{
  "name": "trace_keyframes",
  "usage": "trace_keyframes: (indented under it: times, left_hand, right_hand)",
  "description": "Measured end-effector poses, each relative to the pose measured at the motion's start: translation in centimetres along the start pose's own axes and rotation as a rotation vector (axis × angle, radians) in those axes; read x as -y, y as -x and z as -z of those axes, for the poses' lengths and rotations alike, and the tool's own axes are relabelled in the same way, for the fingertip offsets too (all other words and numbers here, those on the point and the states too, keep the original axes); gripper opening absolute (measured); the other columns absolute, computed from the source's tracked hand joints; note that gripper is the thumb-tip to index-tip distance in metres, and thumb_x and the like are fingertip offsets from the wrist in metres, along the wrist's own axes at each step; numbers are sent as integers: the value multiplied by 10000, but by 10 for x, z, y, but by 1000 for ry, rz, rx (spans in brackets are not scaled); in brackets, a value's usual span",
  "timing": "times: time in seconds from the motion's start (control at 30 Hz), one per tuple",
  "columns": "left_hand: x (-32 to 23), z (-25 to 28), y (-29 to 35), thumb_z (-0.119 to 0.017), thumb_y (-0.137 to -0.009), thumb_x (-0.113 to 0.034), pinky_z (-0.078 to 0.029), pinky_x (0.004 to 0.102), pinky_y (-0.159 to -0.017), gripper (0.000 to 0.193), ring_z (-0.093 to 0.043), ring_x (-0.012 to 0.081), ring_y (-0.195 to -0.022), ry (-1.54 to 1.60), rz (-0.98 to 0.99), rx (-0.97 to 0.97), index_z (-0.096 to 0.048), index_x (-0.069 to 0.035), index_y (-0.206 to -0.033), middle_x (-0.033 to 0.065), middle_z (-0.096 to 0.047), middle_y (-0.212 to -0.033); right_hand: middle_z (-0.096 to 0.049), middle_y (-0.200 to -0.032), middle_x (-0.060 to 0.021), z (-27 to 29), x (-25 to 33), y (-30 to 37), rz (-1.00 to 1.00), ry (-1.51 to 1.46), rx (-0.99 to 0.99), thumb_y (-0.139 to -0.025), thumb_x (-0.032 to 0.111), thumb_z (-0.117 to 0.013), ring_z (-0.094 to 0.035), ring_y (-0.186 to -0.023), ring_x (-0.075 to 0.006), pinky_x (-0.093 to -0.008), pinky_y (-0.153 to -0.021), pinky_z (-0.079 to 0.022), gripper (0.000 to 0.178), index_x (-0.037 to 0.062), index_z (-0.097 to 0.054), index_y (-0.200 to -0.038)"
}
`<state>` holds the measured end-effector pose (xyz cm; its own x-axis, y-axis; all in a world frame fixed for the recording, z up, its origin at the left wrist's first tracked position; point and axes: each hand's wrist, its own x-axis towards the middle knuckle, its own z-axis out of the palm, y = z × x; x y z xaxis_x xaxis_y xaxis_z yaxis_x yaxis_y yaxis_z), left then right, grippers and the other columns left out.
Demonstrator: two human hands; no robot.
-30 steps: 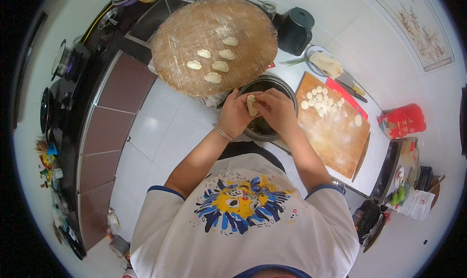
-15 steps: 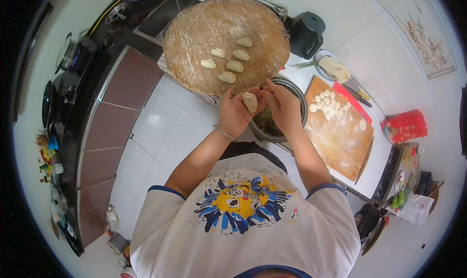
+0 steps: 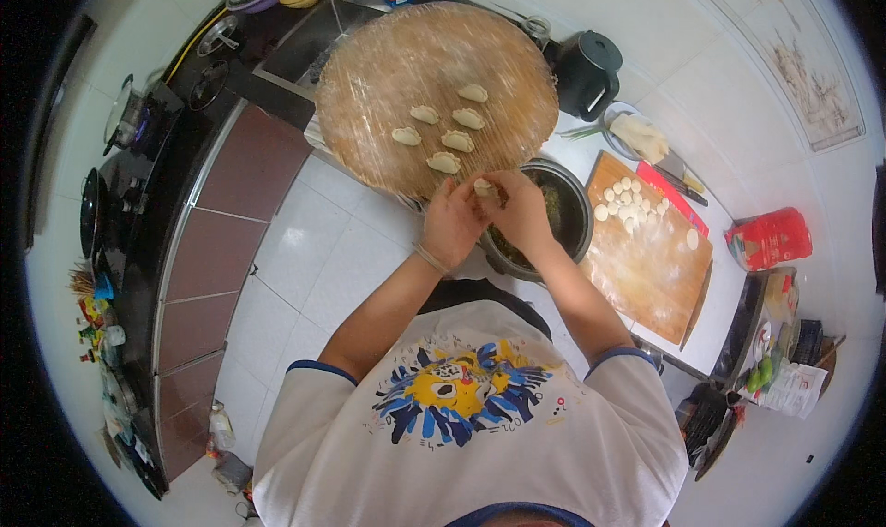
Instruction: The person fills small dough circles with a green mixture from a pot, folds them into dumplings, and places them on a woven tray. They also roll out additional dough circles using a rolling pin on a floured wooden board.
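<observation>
A pale dumpling (image 3: 483,187) is pinched between my left hand (image 3: 453,224) and my right hand (image 3: 520,211), partly hidden by the fingers. Both hands are closed together at the near edge of a round floured board (image 3: 369,84). Several folded dumplings (image 3: 457,140) lie apart from one another on that board. Just beneath and beside my right hand stands a metal pot (image 3: 581,218) with dark green filling (image 3: 551,209) inside.
To the right, a rectangular wooden board (image 3: 646,278) bears flour and several small dough pieces (image 3: 630,204). Beyond it lie a knife (image 3: 681,184), a red packet (image 3: 773,240) and a plate with dough (image 3: 639,137). A black kettle (image 3: 587,73) stands behind the pot.
My right hand has come in against the left, and its fingers now close on the dumpling, which was more exposed in my left hand before. The view has shifted slightly.
</observation>
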<state>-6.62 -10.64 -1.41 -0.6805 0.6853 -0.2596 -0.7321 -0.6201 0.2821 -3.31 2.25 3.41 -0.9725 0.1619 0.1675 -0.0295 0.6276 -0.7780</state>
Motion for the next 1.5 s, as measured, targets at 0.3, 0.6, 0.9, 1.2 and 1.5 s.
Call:
trace_keyframes:
  times: [0.3, 0.6, 0.9, 1.2, 1.5]
  left_hand:
    - [-22, 24, 16, -185, -944, -475, -379, 423, -972, 626, -491, 304, -1118, -125, 41, -138, -319, 2, -1327, 206, -450, -1280]
    - [-28, 32, 21, -231, -940, -478, -378, 414, -974, 607, -486, 299, -1129, -117, 9, -120, -368, -13, -1305, 200, -473, -1262]
    - [3, 16, 13, -250, -940, -478, -391, 392, -951, 605, -505, 272, -1105, -212, -30, -127, -363, -15, -1312, 172, -497, -1241]
    - [63, -1, 19, -237, -937, -500, -400, 384, -946, 626, -527, 268, -1094, -194, -138, -88, -427, -8, -1275, 191, -531, -1211]
    - [11, 37, 126, -236, -930, -515, -422, 374, -936, 657, -554, 265, -1062, -161, -472, -250, -442, 18, -1254, 210, -544, -1185]
  right_hand:
    - [-619, -812, -197, -11, -83, -88, -23, 392, -43, -678, 82, -659, -611, -730, -342, -399, -655, -487, 298, 18, -601, -964]
    - [-599, -959, -219, -22, -117, -142, -77, 604, 114, -712, 107, -617, -573, -888, -389, -446, -763, -468, 391, 107, -585, -1102]
    - [-545, -1082, -204, 16, -111, -97, 125, 363, -31, -723, 104, -651, -543, -947, -396, -442, -775, -464, 441, 59, -529, -1145]
    - [-568, -775, -165, 57, -108, -12, 136, 144, -38, -826, 70, -560, -556, -749, -356, -401, -668, -450, 91, -1, -595, -871]
    - [-501, -622, -130, -32, -19, 10, 397, -188, 73, -839, 163, -603, -480, -548, -298, -344, -512, -383, 181, -1, -579, -766]
